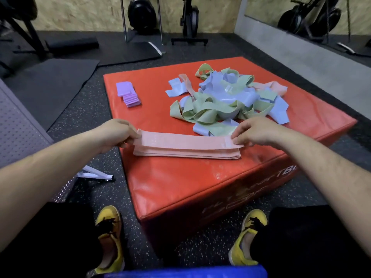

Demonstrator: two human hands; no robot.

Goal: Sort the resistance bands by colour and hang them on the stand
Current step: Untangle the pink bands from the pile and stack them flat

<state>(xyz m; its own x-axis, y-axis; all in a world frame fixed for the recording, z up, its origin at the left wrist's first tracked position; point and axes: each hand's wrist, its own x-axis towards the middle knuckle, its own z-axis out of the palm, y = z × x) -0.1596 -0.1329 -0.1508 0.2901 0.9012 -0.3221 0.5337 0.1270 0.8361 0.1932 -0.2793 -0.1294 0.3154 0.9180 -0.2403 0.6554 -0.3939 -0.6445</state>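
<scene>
Red padded box [170, 177] sitting centre frame, carrying all bands on its top. Pink band stack [186, 147] lying flat along near edge of box top. Left hand [118, 133] pinching stack's left end; right hand [255, 131] pinching top band's right end. Purple folded bands [128, 95] sitting at upper left of box top. Tangled green, blue, pink pile [224, 97] lying at upper right. Box side lettering showing "TB", rest blurred.

Box lettering [241, 199] is blurring, unreadable. Band pile [220, 101] is hiding its lower loops. Blue object [186, 273] is running off-frame.
</scene>
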